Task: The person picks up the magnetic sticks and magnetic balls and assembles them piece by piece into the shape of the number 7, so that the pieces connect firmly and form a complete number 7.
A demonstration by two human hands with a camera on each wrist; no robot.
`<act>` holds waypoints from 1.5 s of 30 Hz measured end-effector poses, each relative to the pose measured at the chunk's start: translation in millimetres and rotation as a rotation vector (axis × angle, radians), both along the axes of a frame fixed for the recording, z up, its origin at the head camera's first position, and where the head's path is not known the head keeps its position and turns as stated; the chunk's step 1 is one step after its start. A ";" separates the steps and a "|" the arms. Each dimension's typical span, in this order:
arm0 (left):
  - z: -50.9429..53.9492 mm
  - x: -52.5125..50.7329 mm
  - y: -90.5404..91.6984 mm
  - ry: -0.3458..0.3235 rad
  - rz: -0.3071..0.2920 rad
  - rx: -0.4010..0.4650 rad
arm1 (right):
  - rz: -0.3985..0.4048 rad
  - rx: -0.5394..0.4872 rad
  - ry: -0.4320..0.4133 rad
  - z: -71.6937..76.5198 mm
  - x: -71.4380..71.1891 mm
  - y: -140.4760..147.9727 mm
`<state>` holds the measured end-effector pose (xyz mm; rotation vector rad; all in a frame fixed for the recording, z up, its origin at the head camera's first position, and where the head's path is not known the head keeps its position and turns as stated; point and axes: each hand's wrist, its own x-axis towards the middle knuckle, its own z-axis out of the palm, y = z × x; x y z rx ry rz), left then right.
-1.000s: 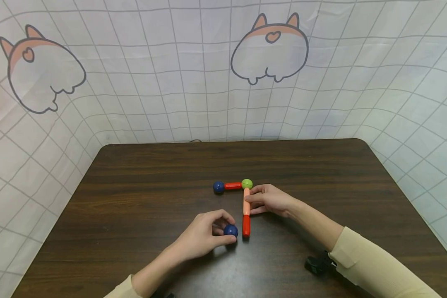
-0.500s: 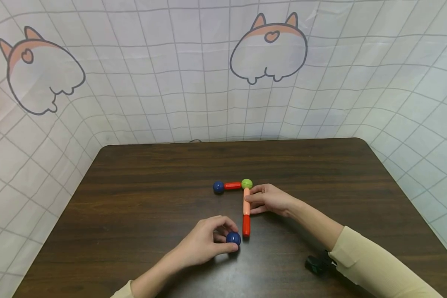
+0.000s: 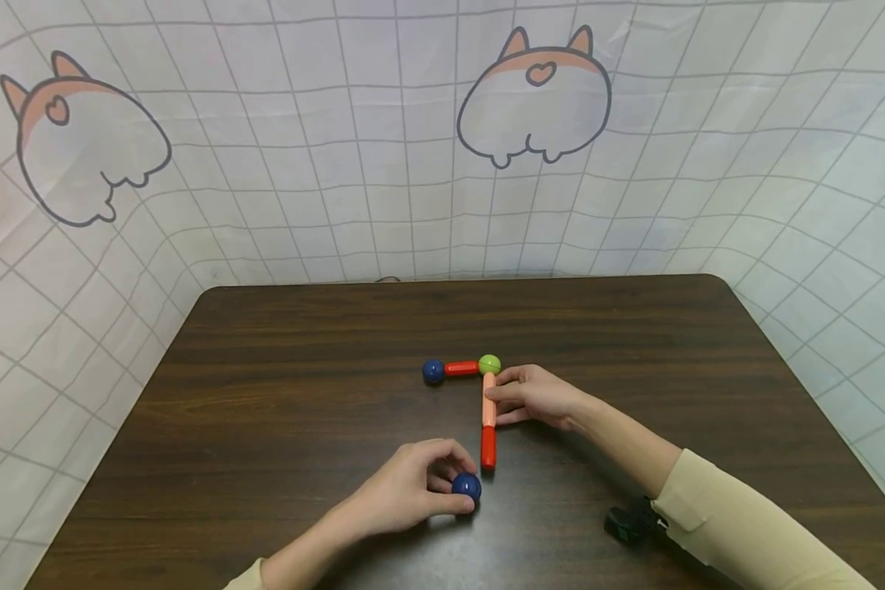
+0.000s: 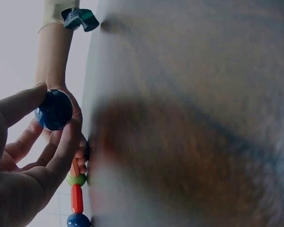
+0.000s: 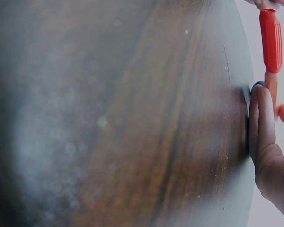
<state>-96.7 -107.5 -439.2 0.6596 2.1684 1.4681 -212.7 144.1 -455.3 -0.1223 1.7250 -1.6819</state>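
Observation:
Between thumb and fingers, my left hand (image 3: pixel 413 489) pinches a dark blue ball (image 3: pixel 466 487), just below the near end of a red stick (image 3: pixel 488 447). Ball and stick are apart. My right hand (image 3: pixel 538 398) grips the salmon-coloured stick (image 3: pixel 489 401) from its right side. That stick joins the red one end to end, and its far end meets a green ball (image 3: pixel 490 364). From the green ball a second red stick (image 3: pixel 461 369) runs left to another blue ball (image 3: pixel 433 371). In the right wrist view the near red stick (image 5: pixel 271 42) shows beyond my fingers.
The dark wood-grain table (image 3: pixel 280 352) extends around the pieces. A black device (image 3: pixel 629 524) sits by the right sleeve. Behind and beside the table hangs a white grid-patterned curtain (image 3: pixel 324 180).
My left hand has drawn the blue ball toward the table's near side and slightly right, away from beside the red stick. The right hand and the joined pieces stay in place.

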 end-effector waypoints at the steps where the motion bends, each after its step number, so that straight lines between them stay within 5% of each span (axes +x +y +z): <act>1: -0.3 0.2 0.5 -0.011 -0.004 0.001 | -0.003 0.002 -0.002 0.1 0.1 0.0; 8: -1.5 1.3 4.7 -0.079 -0.020 0.009 | -0.002 0.003 0.011 0.9 1.2 1.4; 38: -5.1 -0.5 19.3 -0.060 0.023 0.053 | 0.001 -0.011 0.016 -0.7 1.3 0.2; 45: -7.6 -1.2 20.2 -0.114 0.038 0.081 | -0.009 -0.004 0.009 -0.9 1.3 -0.6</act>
